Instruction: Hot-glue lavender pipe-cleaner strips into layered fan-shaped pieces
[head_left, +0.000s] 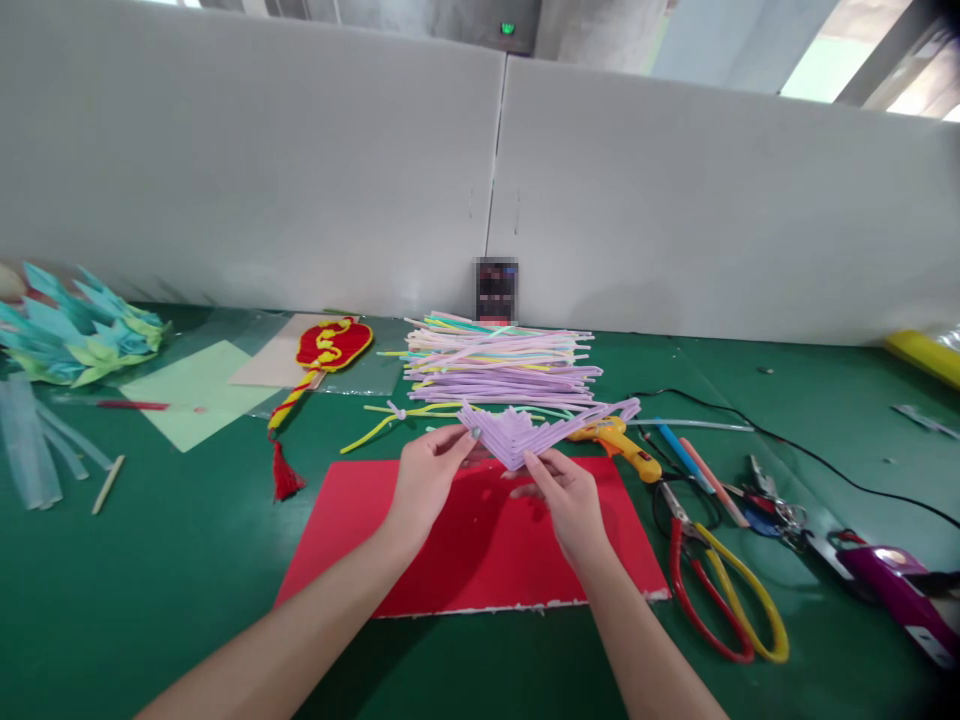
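Between my two hands is a V-shaped piece of lilac pipe cleaners [514,430], several strips folded and laid side by side. My left hand [429,475] pinches its left edge between thumb and fingers. Near the lower point and right arm of the V, my right hand [566,490] grips it with the thumb in front. The piece is held above a red foam sheet [487,560] with a ragged white front edge. Just behind lies a pile of loose pipe cleaners [502,370] in lilac, pink, yellow and white.
Right of the sheet lie a yellow glue gun [630,450], red-and-yellow-handled scissors [720,590], keys [787,520] and a purple tool [900,590]. To the left are a red fan ornament [334,345], green paper [199,390] and teal folded paper [82,330]. A phone [496,290] leans against the white partition [300,160].
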